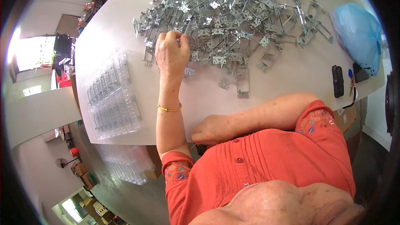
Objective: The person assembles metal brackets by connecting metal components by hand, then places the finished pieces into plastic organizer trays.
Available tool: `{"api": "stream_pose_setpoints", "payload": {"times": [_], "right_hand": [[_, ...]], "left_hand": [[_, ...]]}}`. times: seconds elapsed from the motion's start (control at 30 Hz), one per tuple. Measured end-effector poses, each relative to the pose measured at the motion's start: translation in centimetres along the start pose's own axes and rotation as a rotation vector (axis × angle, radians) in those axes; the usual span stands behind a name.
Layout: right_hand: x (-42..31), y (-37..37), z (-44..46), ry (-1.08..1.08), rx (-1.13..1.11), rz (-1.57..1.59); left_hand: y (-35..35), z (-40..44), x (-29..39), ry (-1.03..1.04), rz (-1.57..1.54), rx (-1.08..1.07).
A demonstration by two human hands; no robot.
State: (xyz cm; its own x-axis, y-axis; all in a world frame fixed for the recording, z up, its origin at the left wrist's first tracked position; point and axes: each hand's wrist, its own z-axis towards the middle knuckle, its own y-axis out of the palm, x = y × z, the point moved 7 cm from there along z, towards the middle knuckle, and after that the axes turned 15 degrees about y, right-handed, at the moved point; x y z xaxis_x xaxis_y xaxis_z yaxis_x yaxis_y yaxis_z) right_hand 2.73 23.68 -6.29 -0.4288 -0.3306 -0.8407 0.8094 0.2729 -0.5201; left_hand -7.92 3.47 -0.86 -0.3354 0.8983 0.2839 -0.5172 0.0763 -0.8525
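My left hand (171, 54) reaches over the near left edge of a large heap of shiny metal brackets (216, 29). Its fingers are curled down among the pieces, and whatever sits between the fingertips is hidden. Close to my body, my right hand (211, 129) is closed at the table's front edge. A small thin tip shows below its fingers, too little to name. A few brackets (243, 84) lie loose on the near side of the heap.
Clear plastic trays (112, 96) holding metal parts lie on the white table (204, 89) at left. More clear trays (125, 162) are below the edge. A blue plastic bag (357, 35), a black case (338, 81) and scissors (352, 79) are at right.
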Motion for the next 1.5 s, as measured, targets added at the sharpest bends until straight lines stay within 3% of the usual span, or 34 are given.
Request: {"api": "stream_pose_setpoints", "payload": {"times": [0.2,0.47,0.67,0.77,0.97,1.07,1.17,1.5], "right_hand": [[0.6,0.8,-0.1,-0.036,0.100,0.013],[0.7,0.9,0.0,-0.015,0.058,0.038],[0.4,0.3,0.1,0.011,0.000,0.084],[0.4,0.2,0.1,0.012,0.002,0.122],[0.2,0.0,0.3,0.043,-0.029,0.090],[0.1,-0.4,0.2,0.046,-0.028,0.095],[0.2,-0.3,0.2,0.052,-0.041,0.097],[-0.3,-1.2,0.3,0.024,0.007,0.124]], "left_hand": [[0.7,0.3,0.2,0.070,0.028,0.020],[-1.4,-0.1,1.3,0.054,-0.104,0.083],[-1.2,-1.5,-1.2,-0.219,-0.537,-0.048],[-1.0,-2.3,-2.1,-0.337,-0.831,-0.032],[-1.1,-2.9,-4.5,-0.395,-0.974,0.098],[-1.2,-3.0,-4.5,-0.471,-1.263,0.130],[-1.5,-3.5,-4.0,-0.420,-1.615,0.125],[-2.2,-6.9,-4.2,-0.382,-1.917,0.209]]}}
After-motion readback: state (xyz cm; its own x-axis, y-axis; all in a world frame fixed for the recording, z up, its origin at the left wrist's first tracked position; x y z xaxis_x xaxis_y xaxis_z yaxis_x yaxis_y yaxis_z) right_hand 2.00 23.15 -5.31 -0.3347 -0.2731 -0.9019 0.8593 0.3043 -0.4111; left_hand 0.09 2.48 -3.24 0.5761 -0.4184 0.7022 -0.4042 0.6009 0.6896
